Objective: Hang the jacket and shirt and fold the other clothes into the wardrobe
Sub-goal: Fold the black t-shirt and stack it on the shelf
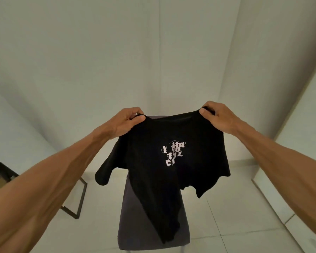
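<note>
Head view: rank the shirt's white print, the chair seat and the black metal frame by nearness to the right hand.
1. White print, on the black T-shirt the right hand grips.
2. Chair seat, below the hanging T-shirt.
3. Black metal frame, low on the far left.

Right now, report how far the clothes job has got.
Done: nothing finished shows here. In hand: the left hand and right hand pinch the shoulders of a black white-printed T-shirt, held up over a grey upholstered chair. Left: folding and storing it.
</note>
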